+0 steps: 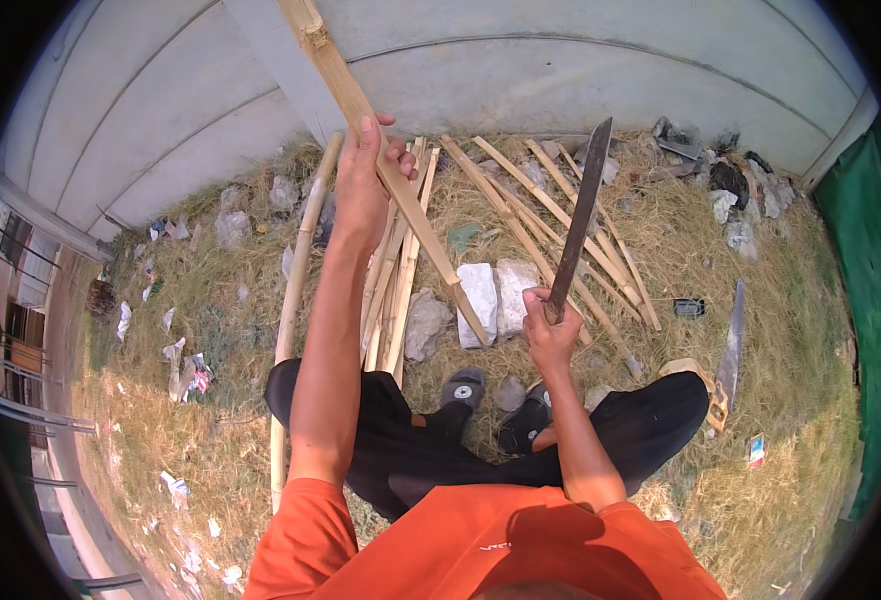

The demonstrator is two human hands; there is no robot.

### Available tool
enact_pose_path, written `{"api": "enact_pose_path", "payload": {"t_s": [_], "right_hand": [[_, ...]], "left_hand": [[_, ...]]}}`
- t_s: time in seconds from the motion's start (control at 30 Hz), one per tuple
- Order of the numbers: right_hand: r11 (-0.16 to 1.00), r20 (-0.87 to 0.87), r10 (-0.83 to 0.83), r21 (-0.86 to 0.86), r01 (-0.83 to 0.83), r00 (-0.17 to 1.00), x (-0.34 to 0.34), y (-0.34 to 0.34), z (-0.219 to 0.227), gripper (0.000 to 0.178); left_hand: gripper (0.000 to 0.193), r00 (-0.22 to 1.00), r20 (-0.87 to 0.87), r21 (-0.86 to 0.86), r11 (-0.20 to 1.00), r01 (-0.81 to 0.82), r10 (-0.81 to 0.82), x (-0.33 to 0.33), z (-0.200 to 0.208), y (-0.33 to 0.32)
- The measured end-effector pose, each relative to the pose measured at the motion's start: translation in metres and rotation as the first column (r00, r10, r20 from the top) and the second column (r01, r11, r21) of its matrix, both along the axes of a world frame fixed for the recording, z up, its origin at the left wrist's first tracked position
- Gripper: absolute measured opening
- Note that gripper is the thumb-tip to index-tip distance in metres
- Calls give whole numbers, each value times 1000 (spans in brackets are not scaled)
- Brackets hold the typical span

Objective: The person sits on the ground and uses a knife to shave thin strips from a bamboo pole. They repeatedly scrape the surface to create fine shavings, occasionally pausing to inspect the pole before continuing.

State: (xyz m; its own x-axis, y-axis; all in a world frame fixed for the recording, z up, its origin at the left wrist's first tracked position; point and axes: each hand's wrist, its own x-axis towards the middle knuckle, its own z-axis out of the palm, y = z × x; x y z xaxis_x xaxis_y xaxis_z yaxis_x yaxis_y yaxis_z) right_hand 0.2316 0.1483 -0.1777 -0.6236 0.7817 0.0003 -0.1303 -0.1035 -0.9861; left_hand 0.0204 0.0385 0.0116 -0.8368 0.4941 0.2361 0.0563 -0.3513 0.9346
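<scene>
bamboo [405, 303] on grass [791, 350] beside wall [661, 95]

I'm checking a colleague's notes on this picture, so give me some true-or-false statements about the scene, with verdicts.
1. The left hand holds a split bamboo strip. True.
2. Both hands hold bamboo. False: the right hand holds a long-bladed knife.
3. A saw lies on the dry grass at the person's right. True.
4. The person wears a blue top. False: the shirt is orange.
5. Two pale stone blocks lie side by side ahead of the feet. True.
6. Green sheeting hangs at the picture's left edge. False: the green sheet is on the right.
</scene>
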Motion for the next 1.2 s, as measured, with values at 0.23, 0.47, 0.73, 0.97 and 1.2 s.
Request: {"api": "enact_pose_path", "payload": {"t_s": [0.23,0.47,0.73,0.97,1.2], "right_hand": [[1000,8,25,-9,-25,1000,0,-7,-11,24],[989,-20,148,6,-148,989,2,-15,15,41],[969,330,242,-139,-206,912,22,-32,-12,67],[943,439,329,-190,-272,836,31,-45,-16,67],[951,144,298,42,-307,944,44,-67,96,65]], "left_hand": [[42,971,-185,-123,977,-174,150,20,42,-23],[51,810,-490,66,940,-335,323,32,54,-19],[47,830,-413,219,925,-311,376,43,36,-20],[45,872,-369,202,943,-263,322,38,25,-21],[42,819,-394,162,909,-384,416,47,25,-14]]}}
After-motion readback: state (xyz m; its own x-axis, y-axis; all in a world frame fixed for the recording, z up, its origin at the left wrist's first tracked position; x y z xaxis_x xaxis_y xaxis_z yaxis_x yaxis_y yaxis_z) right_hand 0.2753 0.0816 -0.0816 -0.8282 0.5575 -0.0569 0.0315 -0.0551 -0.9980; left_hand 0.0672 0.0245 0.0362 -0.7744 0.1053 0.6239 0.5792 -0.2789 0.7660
